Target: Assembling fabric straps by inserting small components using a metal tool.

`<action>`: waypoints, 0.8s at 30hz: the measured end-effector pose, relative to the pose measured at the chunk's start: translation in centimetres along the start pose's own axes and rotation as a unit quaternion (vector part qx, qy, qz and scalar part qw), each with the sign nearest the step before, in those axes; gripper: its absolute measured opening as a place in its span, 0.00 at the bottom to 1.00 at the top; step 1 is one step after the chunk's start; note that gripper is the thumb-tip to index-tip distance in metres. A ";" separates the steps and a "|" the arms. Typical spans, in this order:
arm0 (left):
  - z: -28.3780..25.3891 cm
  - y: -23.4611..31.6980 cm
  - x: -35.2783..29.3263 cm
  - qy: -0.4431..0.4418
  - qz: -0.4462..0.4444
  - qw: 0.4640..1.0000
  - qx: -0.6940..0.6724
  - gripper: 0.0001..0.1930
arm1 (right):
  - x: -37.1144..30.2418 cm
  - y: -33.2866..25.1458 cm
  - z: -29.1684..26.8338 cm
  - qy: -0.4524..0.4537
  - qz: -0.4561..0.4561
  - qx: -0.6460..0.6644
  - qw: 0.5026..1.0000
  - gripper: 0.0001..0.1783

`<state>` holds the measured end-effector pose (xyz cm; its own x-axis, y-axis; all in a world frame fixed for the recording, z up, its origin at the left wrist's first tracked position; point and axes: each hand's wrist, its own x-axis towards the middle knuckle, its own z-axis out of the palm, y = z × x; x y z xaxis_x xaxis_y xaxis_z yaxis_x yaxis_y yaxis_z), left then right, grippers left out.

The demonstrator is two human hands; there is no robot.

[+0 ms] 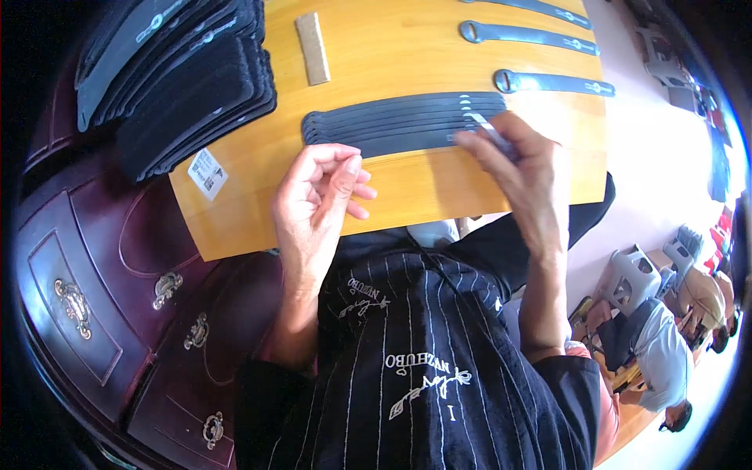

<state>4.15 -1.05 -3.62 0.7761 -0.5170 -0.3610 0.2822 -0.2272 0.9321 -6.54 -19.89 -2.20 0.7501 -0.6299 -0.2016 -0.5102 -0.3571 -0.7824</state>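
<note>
A fanned row of dark flat straps (pixel 392 129) with rounded left ends lies on the yellow wooden table (pixel 415 184) before me; pale marks show near the right ends. My left hand (pixel 317 196) is by the row's lower left corner, thumb and forefinger pinched together and the other fingers loosely curled. Whatever that pinch holds, if anything, is too small to make out. Above the right end of the row, my right hand (pixel 521 160) is closed around a slim white, pen-like piece (pixel 489 129), blurred and partly hidden by the fingers.
Thick stacks of black fuzzy-edged pads (pixel 211 98) stand at the far left, a white printed label (pixel 207 174) beside them. A tan strip (pixel 313 48) lies at the back. Three loose slotted straps (pixel 552 82) line the right edge. Dark drawers (pixel 86 298) adjoin the table; seated people (pixel 662 352) are at right.
</note>
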 end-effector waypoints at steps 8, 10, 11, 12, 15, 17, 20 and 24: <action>0.2 -0.9 1.0 -0.003 -0.020 1.000 0.008 0.09 | 1.1 1.0 1.1 -0.001 -0.047 -0.096 0.994 0.17; 0.3 -1.1 0.7 -0.007 -0.011 1.000 0.005 0.09 | 1.2 1.6 -0.2 -0.005 -0.028 -0.046 0.999 0.16; 0.4 -1.2 0.7 -0.004 -0.008 1.000 0.010 0.09 | 1.3 2.0 -0.9 -0.017 -0.008 0.011 1.000 0.16; 0.4 -1.1 0.5 0.000 -0.002 1.000 0.010 0.08 | 1.6 2.2 -1.3 0.051 -0.051 0.036 0.997 0.14; 0.7 -0.4 -0.1 -0.028 0.005 0.999 0.016 0.08 | 3.3 2.8 -4.0 0.162 -0.086 -0.120 0.976 0.14; 1.4 -0.3 -0.5 -0.043 0.007 0.999 0.018 0.08 | 3.9 4.5 -4.3 0.173 -0.088 -0.145 0.970 0.14; 2.6 -0.2 -1.0 -0.079 0.012 0.996 0.026 0.07 | 3.5 5.4 -4.8 0.186 -0.066 -0.179 0.964 0.15; 3.7 -0.5 -1.6 -0.118 0.000 0.992 0.035 0.07 | 2.0 6.1 -5.8 0.202 -0.014 -0.166 0.965 0.16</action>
<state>0.61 -3.15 -3.65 0.6206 -0.6940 -0.3650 0.2350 -0.2794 0.9310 -10.61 -27.28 -3.95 0.5740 -0.8107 0.1155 -0.6498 -0.5368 -0.5381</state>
